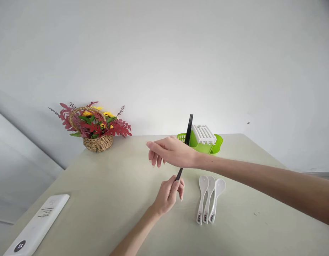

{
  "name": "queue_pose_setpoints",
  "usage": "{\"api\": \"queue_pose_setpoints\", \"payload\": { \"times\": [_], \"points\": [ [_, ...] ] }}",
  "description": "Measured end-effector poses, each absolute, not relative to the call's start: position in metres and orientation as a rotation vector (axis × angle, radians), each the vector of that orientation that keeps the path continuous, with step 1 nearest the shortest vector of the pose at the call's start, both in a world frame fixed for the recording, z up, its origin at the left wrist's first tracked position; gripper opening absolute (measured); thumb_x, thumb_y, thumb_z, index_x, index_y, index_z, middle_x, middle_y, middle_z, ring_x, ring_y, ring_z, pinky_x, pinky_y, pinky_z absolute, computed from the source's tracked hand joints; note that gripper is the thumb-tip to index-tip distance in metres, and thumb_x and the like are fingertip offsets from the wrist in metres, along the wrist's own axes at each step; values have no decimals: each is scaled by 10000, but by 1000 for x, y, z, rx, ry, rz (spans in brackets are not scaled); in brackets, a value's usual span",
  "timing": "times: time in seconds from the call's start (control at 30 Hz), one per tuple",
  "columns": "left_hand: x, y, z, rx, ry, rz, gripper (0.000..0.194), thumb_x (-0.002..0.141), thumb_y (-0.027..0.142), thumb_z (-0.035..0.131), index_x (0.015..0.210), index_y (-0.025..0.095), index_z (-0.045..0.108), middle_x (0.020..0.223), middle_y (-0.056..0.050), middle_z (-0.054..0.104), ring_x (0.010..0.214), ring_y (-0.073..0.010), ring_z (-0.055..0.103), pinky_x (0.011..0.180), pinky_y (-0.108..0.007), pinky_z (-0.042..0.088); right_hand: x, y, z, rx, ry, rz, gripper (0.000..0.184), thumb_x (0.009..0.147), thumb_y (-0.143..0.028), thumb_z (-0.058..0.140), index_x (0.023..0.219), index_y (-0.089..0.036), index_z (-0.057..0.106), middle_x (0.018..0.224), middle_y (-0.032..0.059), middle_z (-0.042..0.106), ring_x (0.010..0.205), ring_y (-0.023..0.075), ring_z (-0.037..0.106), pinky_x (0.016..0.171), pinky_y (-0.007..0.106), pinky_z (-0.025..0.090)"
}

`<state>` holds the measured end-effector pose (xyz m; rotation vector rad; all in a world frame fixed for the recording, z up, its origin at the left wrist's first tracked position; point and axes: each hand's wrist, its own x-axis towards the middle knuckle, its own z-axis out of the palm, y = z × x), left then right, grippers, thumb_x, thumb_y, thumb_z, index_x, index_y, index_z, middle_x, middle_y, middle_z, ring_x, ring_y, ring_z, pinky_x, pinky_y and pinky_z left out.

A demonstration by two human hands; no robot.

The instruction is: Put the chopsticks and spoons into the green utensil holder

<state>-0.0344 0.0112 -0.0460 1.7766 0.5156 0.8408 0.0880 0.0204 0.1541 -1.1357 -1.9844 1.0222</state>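
My left hand (167, 193) is closed round the lower end of a bundle of black chopsticks (189, 131), which slants up and slightly to the right. My right hand (173, 151) reaches across from the right, in front of the chopsticks, and its wrist covers their middle part. Its fingers are loosely bent and apart, with nothing visible in them. Behind the right wrist stands a green cutlery holder (203, 147) with a white slotted top (204, 134), partly hidden. Three white spoons (211, 199) lie side by side on the table, right of my left hand.
A wicker basket (98, 143) of red leaves and yellow flowers stands at the back left of the table (113, 185). At the front left lies a long white device (39, 224) with a dark round spot. A plain wall (159, 64) rises behind the table.
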Motion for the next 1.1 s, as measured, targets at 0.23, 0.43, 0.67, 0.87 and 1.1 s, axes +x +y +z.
{"api": "queue_pose_setpoints", "payload": {
  "times": [0.23, 0.43, 0.67, 0.87, 1.1],
  "points": [
    [-31, 10, -46, 1740, 478, 858, 432, 1078, 528, 320, 917, 192, 540, 665, -7, 612, 609, -154, 574, 695, -297, 469, 80, 12, 153, -1096, -2031, 1106, 583, 1063, -594, 382, 728, -195, 642, 739, 14, 738, 643, 118, 691, 690, 255, 540],
    [-32, 10, -43, 1765, 513, 827, 436, 1077, 534, 314, 906, 197, 532, 636, 10, 571, 588, -146, 530, 683, -293, 445, 83, 15, 151, -1115, -2073, 1087, 560, 1071, -562, 380, 733, -199, 640, 746, 10, 740, 641, 116, 691, 675, 253, 536],
    [-31, 10, -42, 1775, 528, 820, 460, 1075, 548, 310, 873, 199, 533, 597, 20, 541, 570, -142, 499, 653, -285, 421, 96, 11, 152, -1108, -2111, 1040, 576, 1062, -604, 371, 775, -197, 660, 782, 18, 750, 643, 119, 692, 684, 264, 539],
    [-30, 11, -44, 1697, 544, 867, 454, 1072, 548, 332, 875, 195, 539, 595, 19, 563, 560, -142, 530, 666, -289, 447, 133, 4, 158, -1131, -2358, 725, 489, 1059, -563, 418, 884, -216, 715, 857, 30, 755, 755, 166, 692, 684, 296, 503],
    [-29, 14, -45, 1570, 569, 917, 441, 1069, 552, 352, 908, 192, 548, 593, 30, 553, 541, -132, 529, 632, -275, 457, 167, 1, 162, -1255, -2548, 308, 343, 1013, -523, 547, 924, -245, 728, 799, 13, 722, 684, 169, 640, 595, 288, 399]
  ]
}}
